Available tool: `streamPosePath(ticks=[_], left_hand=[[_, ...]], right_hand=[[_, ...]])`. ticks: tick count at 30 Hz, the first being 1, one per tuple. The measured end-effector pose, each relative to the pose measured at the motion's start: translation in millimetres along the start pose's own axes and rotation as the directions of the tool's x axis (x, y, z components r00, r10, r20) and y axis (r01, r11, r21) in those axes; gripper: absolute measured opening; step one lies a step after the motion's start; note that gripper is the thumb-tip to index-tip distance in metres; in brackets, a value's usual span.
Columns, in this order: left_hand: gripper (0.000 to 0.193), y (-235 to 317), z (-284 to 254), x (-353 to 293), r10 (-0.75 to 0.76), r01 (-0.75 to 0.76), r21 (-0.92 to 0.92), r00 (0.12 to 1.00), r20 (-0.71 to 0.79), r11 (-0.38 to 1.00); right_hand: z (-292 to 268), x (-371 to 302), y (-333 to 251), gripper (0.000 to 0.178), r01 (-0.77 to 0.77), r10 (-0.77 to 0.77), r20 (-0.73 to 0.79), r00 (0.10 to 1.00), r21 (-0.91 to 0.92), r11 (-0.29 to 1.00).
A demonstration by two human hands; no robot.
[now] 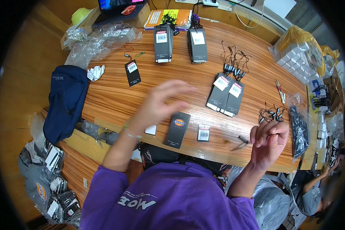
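My left hand [161, 101] is raised over the middle of the table, fingers apart, with nothing in it. Just below it lies a dark grey hang tag [174, 135] with a colourful oval logo. To the right of that is a small white barcode tag [203, 134]; a white card [151, 129] sits partly behind my left wrist. At the right, my right hand [270, 140] is closed with its fingers curled; what it pinches is hidden. Beside its fingers a dark cord piece [241, 143] shows blurred. Black hang-tag cords [273, 113] lie heaped just beyond it.
Stacks of corded tags stand at the back [163, 48] and right [223, 94]. A single corded tag [133, 73] lies left. Red-handled snips [280, 91], a bagged black bundle [298, 128] and bagged white boxes [295, 57] line the right side; a navy cloth bag [66, 101] covers the left edge.
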State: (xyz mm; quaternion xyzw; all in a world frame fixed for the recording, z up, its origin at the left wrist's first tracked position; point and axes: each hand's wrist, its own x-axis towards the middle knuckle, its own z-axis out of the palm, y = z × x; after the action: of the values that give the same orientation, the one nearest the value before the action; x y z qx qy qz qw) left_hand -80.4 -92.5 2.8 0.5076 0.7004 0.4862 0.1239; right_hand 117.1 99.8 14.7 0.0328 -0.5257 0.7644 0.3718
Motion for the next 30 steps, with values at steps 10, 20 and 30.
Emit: streamPosePath(ticks=[10, 20, 30], left_hand=[[0.053, -69.8, -37.5, -65.9, -0.334, 0.294, 0.414, 0.942, 0.025, 0.861], [0.022, -48.3, -38.7, -82.3, -0.429, 0.375, -0.357, 0.900, -0.082, 0.856], [0.017, 37.5, 72.2, 29.8, -0.292, 0.225, -0.364, 0.946, -0.140, 0.904]], right_hand=[[-16.5, -8.2, -3.1, 0.006, -0.277, 0.214, -0.235, 0.948, -0.277, 0.920], [-11.0, -0.5, -6.0, 0.005, -0.326, 0.254, -0.212, 0.944, -0.457, 0.828], [18.0, 3.4, 16.4, 0.004, -0.110, 0.076, -0.081, 0.994, -0.812, 0.573]])
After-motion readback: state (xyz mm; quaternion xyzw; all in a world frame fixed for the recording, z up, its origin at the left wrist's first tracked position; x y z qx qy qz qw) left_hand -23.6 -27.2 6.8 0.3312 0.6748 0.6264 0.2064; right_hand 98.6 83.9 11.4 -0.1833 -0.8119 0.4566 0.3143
